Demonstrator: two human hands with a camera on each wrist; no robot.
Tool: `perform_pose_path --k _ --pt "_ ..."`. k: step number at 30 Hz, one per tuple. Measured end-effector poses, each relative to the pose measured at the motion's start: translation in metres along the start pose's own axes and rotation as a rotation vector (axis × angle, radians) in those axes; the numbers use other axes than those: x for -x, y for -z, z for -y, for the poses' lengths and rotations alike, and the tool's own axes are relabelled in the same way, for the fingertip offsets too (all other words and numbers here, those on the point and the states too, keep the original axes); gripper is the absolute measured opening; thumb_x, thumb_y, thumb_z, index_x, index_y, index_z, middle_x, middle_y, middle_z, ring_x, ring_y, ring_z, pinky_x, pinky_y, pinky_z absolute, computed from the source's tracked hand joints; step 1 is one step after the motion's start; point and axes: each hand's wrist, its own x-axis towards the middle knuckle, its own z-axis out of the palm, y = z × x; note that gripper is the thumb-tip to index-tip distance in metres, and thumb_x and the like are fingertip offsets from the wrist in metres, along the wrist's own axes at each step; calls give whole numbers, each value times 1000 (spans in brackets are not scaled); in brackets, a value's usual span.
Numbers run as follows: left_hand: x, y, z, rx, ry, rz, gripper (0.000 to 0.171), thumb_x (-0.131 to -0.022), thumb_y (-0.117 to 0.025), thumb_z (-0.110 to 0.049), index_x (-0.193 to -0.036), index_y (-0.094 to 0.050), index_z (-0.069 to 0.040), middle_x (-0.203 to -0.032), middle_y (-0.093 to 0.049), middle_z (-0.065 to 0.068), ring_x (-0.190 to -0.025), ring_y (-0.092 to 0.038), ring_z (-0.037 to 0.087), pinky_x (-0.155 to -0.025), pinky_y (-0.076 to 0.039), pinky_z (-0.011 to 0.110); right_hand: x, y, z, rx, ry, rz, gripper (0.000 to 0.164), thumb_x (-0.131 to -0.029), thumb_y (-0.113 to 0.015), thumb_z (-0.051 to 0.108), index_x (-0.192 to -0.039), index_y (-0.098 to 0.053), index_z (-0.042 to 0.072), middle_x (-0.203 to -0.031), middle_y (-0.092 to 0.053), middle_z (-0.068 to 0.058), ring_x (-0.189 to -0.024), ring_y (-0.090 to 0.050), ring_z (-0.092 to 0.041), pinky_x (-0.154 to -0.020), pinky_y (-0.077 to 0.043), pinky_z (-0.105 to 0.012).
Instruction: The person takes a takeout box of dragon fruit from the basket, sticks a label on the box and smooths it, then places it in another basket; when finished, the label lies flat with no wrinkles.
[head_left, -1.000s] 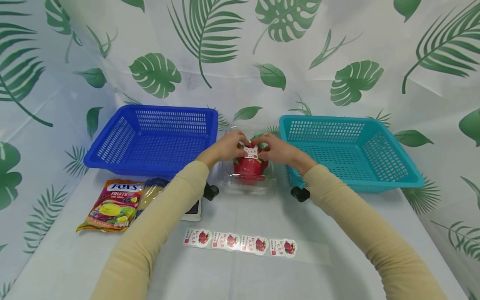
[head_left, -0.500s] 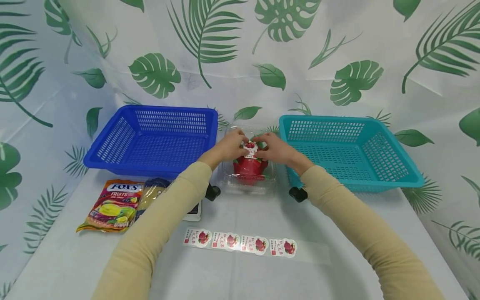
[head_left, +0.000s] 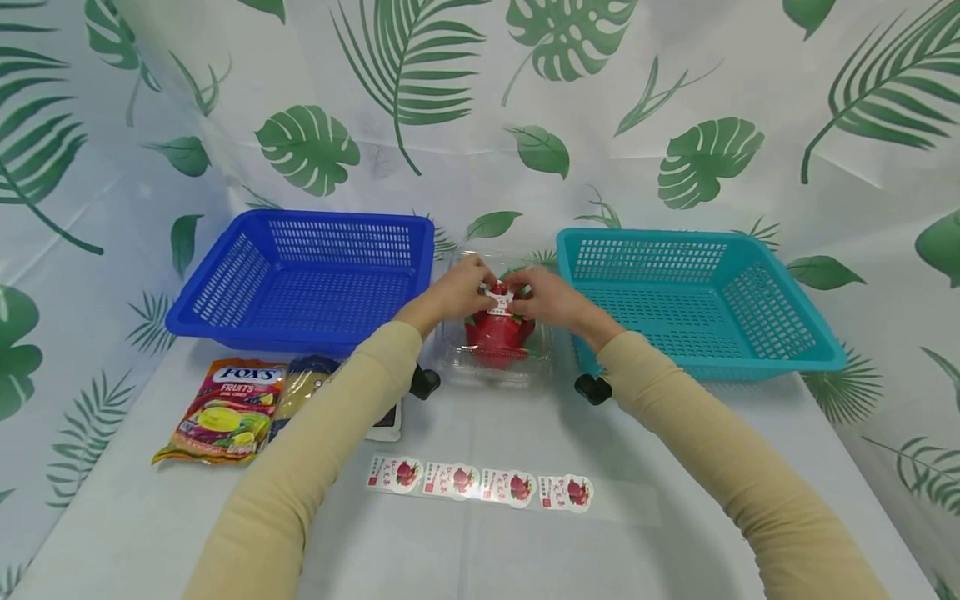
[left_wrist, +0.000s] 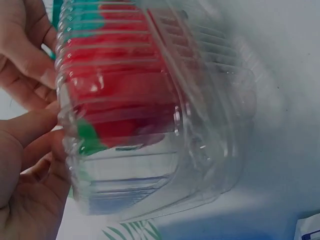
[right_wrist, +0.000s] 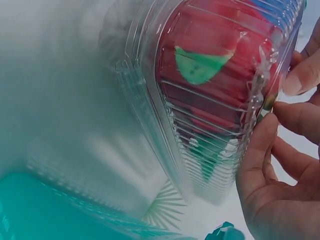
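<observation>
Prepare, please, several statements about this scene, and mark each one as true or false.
1. The left hand and the right hand hold a label at the clear container. True.
2. The strip on the table carries six stickers. False: it carries four stickers.
3. The clear container stands between the blue basket and the turquoise basket. True.
4. The Fox's bag lies inside the blue basket. False: it lies on the table, in front of that basket.

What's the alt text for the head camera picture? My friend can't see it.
A person's left hand and right hand hold a white sticker over a clear plastic box of red, green-tipped fruit. A blue plastic basket stands left, a turquoise plastic basket right. Nearer lie four fruit stickers on a clear strip and a shiny red candy bag.
</observation>
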Motion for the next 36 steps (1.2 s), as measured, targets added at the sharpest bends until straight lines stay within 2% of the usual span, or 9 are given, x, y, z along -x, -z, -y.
perform_pose_path --k 3,5,10,16,21,28,32,36 --pt "2 2 2 44 5 22 37 -95 -65 -14 -128 -60 3 -125 -46 14 -106 -56 24 -89 -50 32 1 1 -1 -3 16 16 50 -96 -57 6 -144 -44 -1 -130 -52 -20 -107 -56 -31 -84 -54 -40" --pt "3 3 3 88 8 37 40 -94 -65 -12 -131 -58 3 -127 -45 14 -105 -56 23 -88 -50 31 2 3 -2 -24 8 31 52 -95 -56 5 -145 -42 0 -132 -48 -19 -110 -52 -31 -85 -53 -44" --pt "5 5 7 179 14 67 43 -94 -65 -8 -134 -55 3 -133 -41 14 -102 -55 22 -84 -49 29 4 3 -4 -20 -24 44 57 -92 -54 5 -148 -40 4 -134 -39 -18 -116 -41 -31 -85 -52 -43" --pt "7 7 10 246 39 87 43 -93 -65 -6 -135 -55 1 -136 -39 13 -102 -55 21 -86 -48 31 2 0 -3 -2 -41 36 53 -97 -51 10 -148 -39 5 -135 -38 -18 -117 -41 -30 -87 -51 -40" --pt "7 7 11 271 43 90 43 -93 -64 -5 -134 -56 0 -136 -39 13 -103 -57 22 -87 -49 31 2 0 -4 18 -35 36 53 -99 -54 13 -148 -38 4 -134 -38 -19 -114 -48 -31 -88 -51 -40" --pt "6 2 11 282 64 50 39 -94 -63 -11 -132 -58 -1 -131 -41 12 -105 -59 22 -88 -50 32 2 1 -5 5 -32 35 55 -95 -52 5 -148 -40 5 -133 -38 -19 -113 -44 -31 -86 -51 -40" --pt "5 0 11 261 57 28 38 -96 -63 -14 -131 -59 0 -129 -42 13 -104 -59 22 -87 -51 31 3 0 -4 1 -31 36 52 -99 -53 11 -148 -39 5 -134 -37 -19 -114 -44 -30 -87 -50 -40" --pt "4 0 10 247 50 27 40 -94 -65 -9 -131 -58 1 -127 -41 14 -99 -59 21 -82 -51 29 4 0 -3 0 -36 33 52 -100 -55 15 -148 -39 5 -134 -37 -19 -114 -45 -30 -87 -50 -41"
